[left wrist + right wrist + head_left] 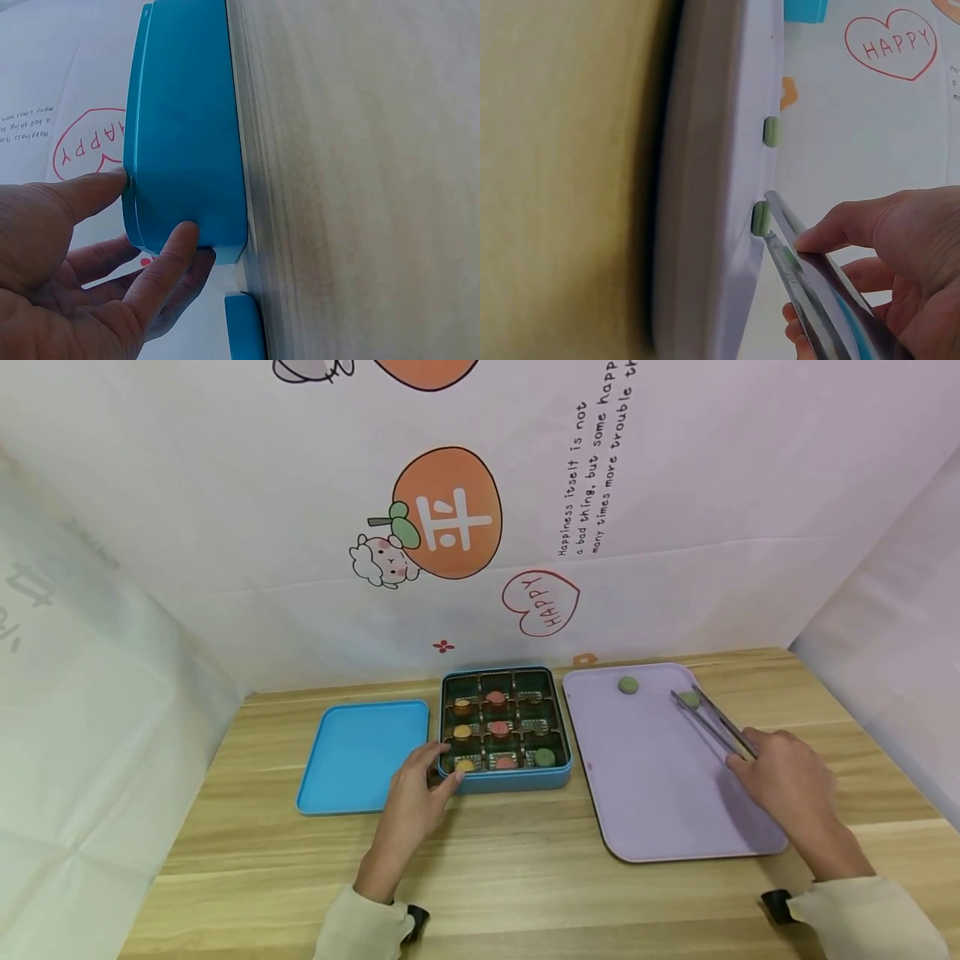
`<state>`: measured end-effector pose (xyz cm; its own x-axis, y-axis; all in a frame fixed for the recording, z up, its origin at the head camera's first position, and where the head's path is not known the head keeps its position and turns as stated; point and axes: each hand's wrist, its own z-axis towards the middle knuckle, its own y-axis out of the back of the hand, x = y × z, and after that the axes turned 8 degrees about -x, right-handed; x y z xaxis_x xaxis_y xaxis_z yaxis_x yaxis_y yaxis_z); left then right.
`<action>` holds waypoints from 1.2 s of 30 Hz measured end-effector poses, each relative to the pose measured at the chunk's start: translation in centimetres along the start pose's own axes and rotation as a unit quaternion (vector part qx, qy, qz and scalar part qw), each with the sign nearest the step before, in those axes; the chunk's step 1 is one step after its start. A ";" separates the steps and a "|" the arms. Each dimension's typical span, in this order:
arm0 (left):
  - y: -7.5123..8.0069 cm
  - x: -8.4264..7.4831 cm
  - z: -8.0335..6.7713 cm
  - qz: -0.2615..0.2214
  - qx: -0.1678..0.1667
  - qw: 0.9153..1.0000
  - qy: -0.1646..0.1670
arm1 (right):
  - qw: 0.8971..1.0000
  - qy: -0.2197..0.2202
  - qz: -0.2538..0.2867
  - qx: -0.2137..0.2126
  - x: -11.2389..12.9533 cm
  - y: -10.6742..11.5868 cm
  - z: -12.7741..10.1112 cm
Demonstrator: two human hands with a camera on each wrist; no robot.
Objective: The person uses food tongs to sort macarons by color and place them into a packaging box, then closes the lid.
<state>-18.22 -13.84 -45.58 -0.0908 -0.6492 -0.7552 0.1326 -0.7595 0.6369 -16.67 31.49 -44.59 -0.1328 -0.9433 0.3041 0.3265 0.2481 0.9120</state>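
My right hand point(787, 777) grips metal tongs point(712, 727). The tongs' parted tips are at a green macaron point(687, 699) near the far right of the lilac tray point(645, 777); in the right wrist view one tip is on either side of the macaron's near edge. A second green macaron point(628, 685) lies farther left on the tray. My left hand point(418, 793) holds the near left corner of a blue tin point(517, 781), thumb and fingers around it. Inside, a divided insert holds yellow macarons point(462, 732) at left, pink macarons point(498, 727) in the middle and one green macaron point(544, 757) at near right.
Left of the tin, a blue lid point(360, 756) lies flat on the wooden table point(480, 877). A white printed cloth point(300, 527) hangs right behind the tin and tray. The tray's left edge runs close beside the tin.
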 end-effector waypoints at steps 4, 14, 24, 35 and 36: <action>-0.1 0.0 0.0 0.001 0.000 1.000 0.000 | 1.000 0.002 0.003 0.007 -0.3 -0.3 0.1; -0.1 0.0 0.0 -0.001 -0.002 1.000 -0.002 | 1.000 0.006 0.000 0.001 -0.4 -0.5 0.2; -0.1 0.2 0.0 -0.003 -0.004 1.000 -0.005 | 1.000 0.006 0.002 0.001 0.2 -0.2 0.0; -0.1 0.1 0.0 -0.003 -0.004 1.000 -0.005 | 0.999 0.044 0.013 -0.029 2.7 0.6 -0.8; -0.1 0.1 0.0 -0.003 -0.004 1.000 -0.005 | 0.998 0.052 0.014 -0.037 3.0 0.7 -0.9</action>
<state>-18.25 -13.87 -45.73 -0.1006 -0.6456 -0.7570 0.1405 -0.7624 0.6316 -15.98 28.62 -43.34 -0.0253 -0.9549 0.2959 0.3969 0.2621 0.8796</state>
